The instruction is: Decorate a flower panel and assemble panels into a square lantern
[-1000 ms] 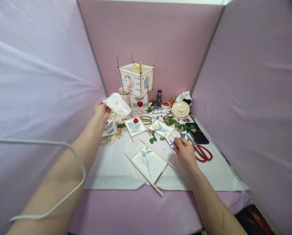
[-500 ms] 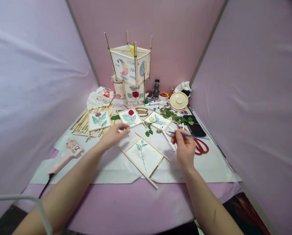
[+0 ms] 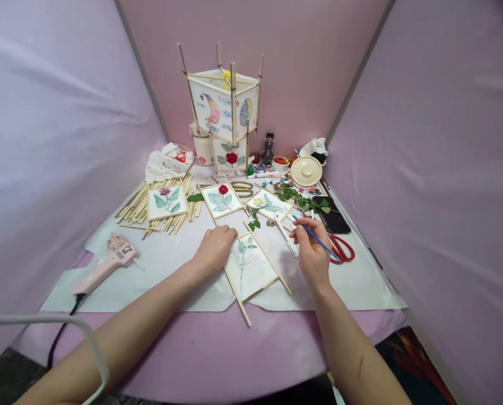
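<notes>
A wooden-framed panel (image 3: 257, 275) with a green leafy plant printed on white lies near the front of the table, one of its sticks jutting past the paper's edge. My left hand (image 3: 214, 246) has its fingers closed over the panel's upper left corner; the fingertips are partly hidden. To the right of the panel, my right hand (image 3: 314, 250) pinches a thin blue paintbrush (image 3: 316, 238), raised above the table and slanting down to the right. A white marker (image 3: 285, 236) lies between the right hand and the panel.
A square paper lantern (image 3: 222, 107) stands at the back. Flower panels (image 3: 222, 198) lie in a row before it. Bamboo sticks (image 3: 127, 208) and a pink glue gun (image 3: 108, 261) are left. Red-handled scissors (image 3: 344, 247), a phone (image 3: 338, 222) and leafy sprigs (image 3: 293, 194) lie right.
My left hand has come down onto the panel's corner, and the panel has turned to stand more upright in view. The paintbrush has tipped from nearly level to a steeper slant.
</notes>
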`<state>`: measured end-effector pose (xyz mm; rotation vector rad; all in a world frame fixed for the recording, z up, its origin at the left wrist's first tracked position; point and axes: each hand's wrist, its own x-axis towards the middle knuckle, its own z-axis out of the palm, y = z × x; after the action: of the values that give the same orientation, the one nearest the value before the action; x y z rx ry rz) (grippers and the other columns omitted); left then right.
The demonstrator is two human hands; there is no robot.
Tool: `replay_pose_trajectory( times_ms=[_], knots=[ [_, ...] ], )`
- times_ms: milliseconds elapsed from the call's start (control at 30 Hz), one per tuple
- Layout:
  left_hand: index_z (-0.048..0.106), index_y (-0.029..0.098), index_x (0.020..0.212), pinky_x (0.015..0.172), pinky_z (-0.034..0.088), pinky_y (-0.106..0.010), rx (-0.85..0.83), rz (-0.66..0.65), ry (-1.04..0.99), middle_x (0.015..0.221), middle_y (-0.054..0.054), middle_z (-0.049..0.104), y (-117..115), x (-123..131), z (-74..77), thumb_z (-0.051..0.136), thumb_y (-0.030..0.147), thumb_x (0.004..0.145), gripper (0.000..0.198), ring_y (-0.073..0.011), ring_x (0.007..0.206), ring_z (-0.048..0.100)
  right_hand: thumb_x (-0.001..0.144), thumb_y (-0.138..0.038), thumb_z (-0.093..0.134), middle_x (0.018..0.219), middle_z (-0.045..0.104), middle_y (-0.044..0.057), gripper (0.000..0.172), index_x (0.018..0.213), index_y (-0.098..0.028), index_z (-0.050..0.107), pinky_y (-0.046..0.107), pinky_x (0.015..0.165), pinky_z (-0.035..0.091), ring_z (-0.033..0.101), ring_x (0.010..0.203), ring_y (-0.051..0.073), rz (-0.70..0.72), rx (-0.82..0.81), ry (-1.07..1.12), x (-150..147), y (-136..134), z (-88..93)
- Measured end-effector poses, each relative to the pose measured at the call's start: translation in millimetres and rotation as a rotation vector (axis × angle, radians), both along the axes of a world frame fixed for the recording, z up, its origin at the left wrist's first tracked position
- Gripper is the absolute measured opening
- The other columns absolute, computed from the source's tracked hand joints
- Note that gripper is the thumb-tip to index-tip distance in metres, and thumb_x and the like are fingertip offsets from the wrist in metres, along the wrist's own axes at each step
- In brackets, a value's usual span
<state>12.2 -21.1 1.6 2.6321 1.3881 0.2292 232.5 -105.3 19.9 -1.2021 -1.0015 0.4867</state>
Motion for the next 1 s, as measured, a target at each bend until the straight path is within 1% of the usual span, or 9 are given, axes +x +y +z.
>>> replay_pose_trajectory(
  times_ms=[133, 267, 367, 467, 533, 633, 800, 900, 1000],
  knots=[
    [0.063, 0.020, 0.103, 0.081, 0.039, -0.040, 0.058, -0.070, -0.059, 0.099, -0.011, 0.061, 16.9, 5.4, -8.0, 0.035, 0.022, 0.095, 0.029, -0.0261, 0.096, 0.056, 0.092, -0.033, 0.054, 0.093, 0.063, 0.003, 0.015, 0.100, -0.021, 0.059, 0.031, 0.067, 0.047, 0.060, 0.072, 0.015, -0.126, 0.098, -0.060, 11.2, 3.0, -3.9],
    [0.066, 0.023, 0.101, 0.082, 0.041, -0.038, 0.020, -0.080, -0.194, 0.099, -0.008, 0.063, 24.5, 3.5, -16.0, 0.040, 0.028, 0.095, 0.027, -0.0240, 0.097, 0.058, 0.097, -0.031, 0.045, 0.092, 0.065, 0.004, 0.021, 0.106, -0.021, 0.061, 0.033, 0.073, 0.049, 0.061, 0.076, 0.017, -0.135, 0.074, -0.249, 37.2, 14.1, -8.9],
    [0.066, 0.021, 0.100, 0.083, 0.041, -0.037, -0.010, -0.085, -0.314, 0.098, -0.007, 0.065, 24.7, 1.2, -18.0, 0.042, 0.028, 0.095, 0.026, -0.0224, 0.096, 0.058, 0.096, -0.028, 0.046, 0.104, 0.067, 0.007, 0.024, 0.113, -0.021, 0.060, 0.037, 0.084, 0.049, 0.063, 0.093, 0.021, -0.093, 0.025, -0.501, 62.9, 29.4, -10.6],
    [0.064, 0.020, 0.102, 0.084, 0.040, -0.037, -0.020, -0.083, -0.387, 0.099, -0.006, 0.067, 23.3, 0.6, -16.7, 0.042, 0.028, 0.095, 0.025, -0.0214, 0.096, 0.059, 0.093, -0.021, 0.045, 0.121, 0.062, 0.011, 0.034, 0.125, -0.020, 0.056, 0.042, 0.096, 0.046, 0.057, 0.111, 0.025, -0.010, -0.023, -0.813, 82.7, 48.6, -11.7],
    [0.064, 0.021, 0.102, 0.085, 0.039, -0.038, -0.015, -0.084, -0.401, 0.100, -0.005, 0.067, 22.4, 0.7, -15.8, 0.042, 0.028, 0.095, 0.024, -0.0212, 0.098, 0.059, 0.091, -0.015, 0.043, 0.129, 0.058, 0.012, 0.043, 0.133, -0.019, 0.051, 0.043, 0.100, 0.044, 0.053, 0.119, 0.025, 0.046, -0.077, -0.965, 88.5, 61.5, -14.0],
    [0.064, 0.021, 0.101, 0.085, 0.037, -0.039, -0.019, -0.083, -0.414, 0.100, -0.004, 0.067, 22.1, 0.0, -16.7, 0.042, 0.028, 0.095, 0.023, -0.0206, 0.098, 0.059, 0.087, -0.008, 0.040, 0.135, 0.054, 0.012, 0.052, 0.138, -0.018, 0.046, 0.044, 0.103, 0.042, 0.048, 0.125, 0.025, 0.110, -0.147, -1.085, 88.3, 79.4, -20.3],
    [0.063, 0.022, 0.099, 0.085, 0.037, -0.038, -0.040, -0.100, -0.435, 0.099, -0.003, 0.067, 23.4, -2.3, -19.4, 0.042, 0.027, 0.096, 0.022, -0.0193, 0.097, 0.059, 0.087, -0.007, 0.035, 0.136, 0.054, 0.012, 0.054, 0.138, -0.018, 0.047, 0.045, 0.106, 0.041, 0.048, 0.126, 0.025, 0.178, -0.167, -1.100, 87.8, 111.3, -23.3],
    [0.063, 0.021, 0.098, 0.085, 0.037, -0.038, -0.046, -0.097, -0.441, 0.098, -0.004, 0.067, 23.2, -2.7, -18.1, 0.042, 0.027, 0.096, 0.022, -0.0193, 0.096, 0.059, 0.083, -0.008, 0.034, 0.132, 0.056, 0.012, 0.055, 0.135, -0.017, 0.051, 0.043, 0.105, 0.041, 0.052, 0.123, 0.023, 0.186, -0.122, -1.001, 94.7, 136.3, -11.8],
    [0.063, 0.021, 0.097, 0.085, 0.037, -0.038, -0.062, -0.094, -0.447, 0.096, -0.004, 0.067, 22.6, -3.0, -16.6, 0.041, 0.028, 0.097, 0.023, -0.0195, 0.095, 0.058, 0.081, -0.011, 0.036, 0.123, 0.061, 0.011, 0.048, 0.123, -0.017, 0.059, 0.041, 0.096, 0.047, 0.062, 0.104, 0.022, 0.170, -0.070, -0.849, 102.4, 165.8, 4.0]
  ],
)
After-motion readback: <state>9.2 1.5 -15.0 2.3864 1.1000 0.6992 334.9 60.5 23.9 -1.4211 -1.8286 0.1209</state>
